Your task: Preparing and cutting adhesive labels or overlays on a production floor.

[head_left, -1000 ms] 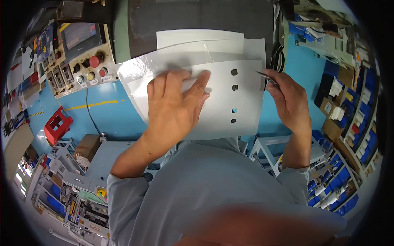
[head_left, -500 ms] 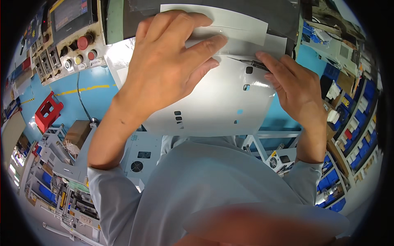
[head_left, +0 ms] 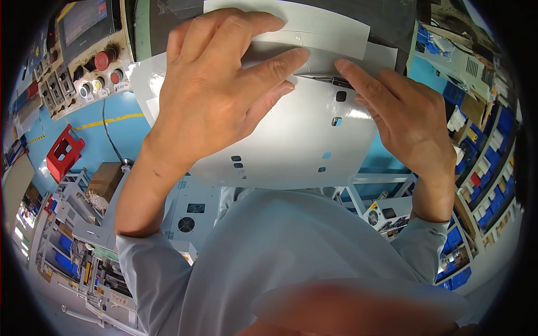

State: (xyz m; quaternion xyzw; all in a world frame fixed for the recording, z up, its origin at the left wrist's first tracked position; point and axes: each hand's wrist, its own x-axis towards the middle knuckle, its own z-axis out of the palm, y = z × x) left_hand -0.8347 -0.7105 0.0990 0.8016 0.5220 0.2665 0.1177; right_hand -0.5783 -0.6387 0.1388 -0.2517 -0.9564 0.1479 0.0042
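Note:
A glossy pale grey sheet (head_left: pixel 291 134) with several small square cutouts lies in front of me. Across its far part lies a white strip (head_left: pixel 328 32). My left hand (head_left: pixel 216 84) rests over the sheet's far left, palm down. Its fingers are spread, with the fingertips at the strip and the sheet's upper part. My right hand (head_left: pixel 398 112), at the sheet's right edge, is closed around a slim dark pointed tool (head_left: pixel 334 81), tweezers-like. The tool's tip points left toward my left fingertips, low along the sheet. My right fingers hide its rear end.
At the far left stands a control panel (head_left: pixel 84 73) with a screen and a red button. A red plastic stool (head_left: pixel 65 151) is on the blue floor. Blue parts bins (head_left: pixel 490 185) fill racks on the right. A cardboard box (head_left: pixel 105 178) sits at the lower left.
My right hand has moved the pointed tool slightly left along the sheet, and its tip is now nearer my left fingers. My left hand has shifted a little left, still spread.

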